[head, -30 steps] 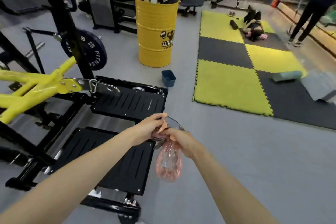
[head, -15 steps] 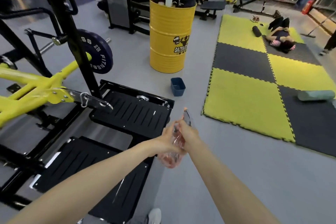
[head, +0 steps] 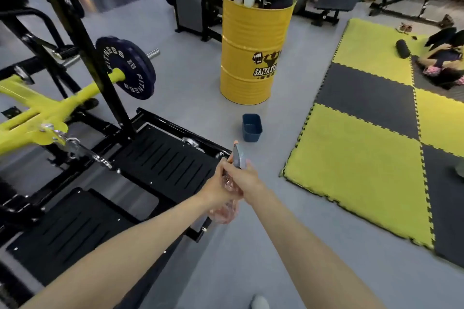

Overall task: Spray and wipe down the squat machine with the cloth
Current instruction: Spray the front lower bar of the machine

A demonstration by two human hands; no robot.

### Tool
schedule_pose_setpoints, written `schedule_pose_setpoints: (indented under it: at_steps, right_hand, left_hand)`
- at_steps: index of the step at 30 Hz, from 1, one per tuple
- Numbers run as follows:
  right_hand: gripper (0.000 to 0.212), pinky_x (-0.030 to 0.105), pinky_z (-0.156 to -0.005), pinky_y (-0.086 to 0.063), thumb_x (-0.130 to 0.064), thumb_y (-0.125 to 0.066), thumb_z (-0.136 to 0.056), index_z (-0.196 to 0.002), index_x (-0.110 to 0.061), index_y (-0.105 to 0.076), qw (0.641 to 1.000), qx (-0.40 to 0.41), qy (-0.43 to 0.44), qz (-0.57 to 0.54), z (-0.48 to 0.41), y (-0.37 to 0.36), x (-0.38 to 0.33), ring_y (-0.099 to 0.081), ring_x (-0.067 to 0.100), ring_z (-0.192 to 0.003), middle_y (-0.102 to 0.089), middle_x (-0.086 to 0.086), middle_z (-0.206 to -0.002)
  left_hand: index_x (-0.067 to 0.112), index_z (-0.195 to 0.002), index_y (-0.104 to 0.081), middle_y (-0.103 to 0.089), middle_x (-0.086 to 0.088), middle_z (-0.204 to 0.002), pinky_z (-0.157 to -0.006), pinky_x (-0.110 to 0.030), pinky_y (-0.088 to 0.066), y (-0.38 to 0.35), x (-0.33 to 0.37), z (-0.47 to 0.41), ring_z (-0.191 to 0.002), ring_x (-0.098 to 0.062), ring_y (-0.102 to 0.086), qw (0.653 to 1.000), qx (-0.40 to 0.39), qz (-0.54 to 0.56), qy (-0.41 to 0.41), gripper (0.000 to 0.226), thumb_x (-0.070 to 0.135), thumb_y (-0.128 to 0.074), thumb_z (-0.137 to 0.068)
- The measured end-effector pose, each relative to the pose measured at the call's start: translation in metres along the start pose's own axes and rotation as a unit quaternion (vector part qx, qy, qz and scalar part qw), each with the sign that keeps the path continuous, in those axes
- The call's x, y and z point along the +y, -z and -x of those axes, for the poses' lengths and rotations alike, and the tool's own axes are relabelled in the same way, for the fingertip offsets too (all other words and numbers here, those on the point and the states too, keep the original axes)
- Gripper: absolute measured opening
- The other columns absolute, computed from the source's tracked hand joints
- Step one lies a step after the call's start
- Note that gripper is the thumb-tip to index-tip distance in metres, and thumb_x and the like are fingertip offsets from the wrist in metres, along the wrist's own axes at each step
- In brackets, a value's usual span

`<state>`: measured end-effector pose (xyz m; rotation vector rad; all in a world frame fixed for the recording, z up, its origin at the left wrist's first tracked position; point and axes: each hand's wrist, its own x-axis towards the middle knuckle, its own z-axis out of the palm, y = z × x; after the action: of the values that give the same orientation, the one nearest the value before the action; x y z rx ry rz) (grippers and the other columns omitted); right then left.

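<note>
Spray step: bottle (head: pixel 224 213) readied beside squat machine (head: pixel 99 70).
Grip: left hand (head: pixel 217 189) and right hand (head: pixel 247 180) both clasp it; next, aim left at footplate (head: pixel 163 165), squeeze.

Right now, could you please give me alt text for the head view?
The left hand and right hand hold a pink spray bottle by the black footplates of the squat machine; a yellow drum and blue tub stand beyond.
</note>
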<state>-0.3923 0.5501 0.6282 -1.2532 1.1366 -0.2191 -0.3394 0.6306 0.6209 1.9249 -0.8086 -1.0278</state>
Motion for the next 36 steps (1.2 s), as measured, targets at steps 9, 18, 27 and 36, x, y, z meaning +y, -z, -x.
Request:
schedule_pose_setpoints:
  at_steps: [9, 18, 27, 36]
  right_hand:
    - [0.028, 0.023, -0.056, -0.043, -0.025, -0.067, -0.076, -0.103, -0.02, -0.065, 0.983, -0.155, -0.046, 0.084, -0.075, 0.017, -0.03, -0.058, 0.012, -0.069, -0.067, 0.002, -0.092]
    - [0.041, 0.041, -0.076, -0.056, -0.051, -0.051, -0.087, -0.094, -0.015, -0.069, 0.945, -0.209, -0.239, 0.085, -0.145, -0.025, -0.023, -0.066, 0.025, -0.087, -0.071, 0.01, -0.095]
    - [0.035, 0.057, -0.096, -0.047, -0.05, -0.049, -0.094, -0.105, -0.021, -0.063, 0.912, -0.304, -0.245, 0.125, -0.186, -0.037, -0.033, -0.057, 0.031, -0.105, -0.062, 0.008, -0.108]
    - [0.031, 0.036, -0.074, -0.054, -0.038, -0.057, -0.084, -0.094, -0.011, -0.069, 0.84, -0.368, -0.279, 0.284, -0.227, 0.029, 0.026, -0.066, 0.024, -0.08, -0.072, 0.008, -0.095]
  left_hand:
    - [0.044, -0.145, -0.016, -0.064, 0.01, -0.118, -0.099, -0.041, -0.048, 0.012, 0.0, -0.053, -0.107, -0.012, -0.063, 0.967, 0.167, 0.165, 0.104, 0.11, 0.038, -0.084, -0.059]
    - [0.039, -0.148, -0.013, -0.058, 0.004, -0.123, -0.096, -0.031, -0.049, 0.069, -0.007, -0.088, -0.106, -0.008, -0.061, 0.932, 0.226, 0.272, 0.082, 0.105, 0.018, -0.082, -0.073]
    - [0.036, -0.14, -0.025, -0.062, 0.004, -0.106, -0.091, -0.027, -0.051, 0.075, -0.005, -0.111, -0.093, -0.005, -0.062, 0.903, 0.297, 0.28, 0.137, 0.086, 0.023, -0.08, -0.076]
    - [0.039, -0.098, -0.051, -0.046, 0.012, -0.062, -0.073, -0.031, -0.047, -0.059, -0.024, -0.141, -0.063, -0.013, -0.049, 0.778, 0.503, 0.313, 0.207, 0.029, 0.026, -0.065, -0.077]
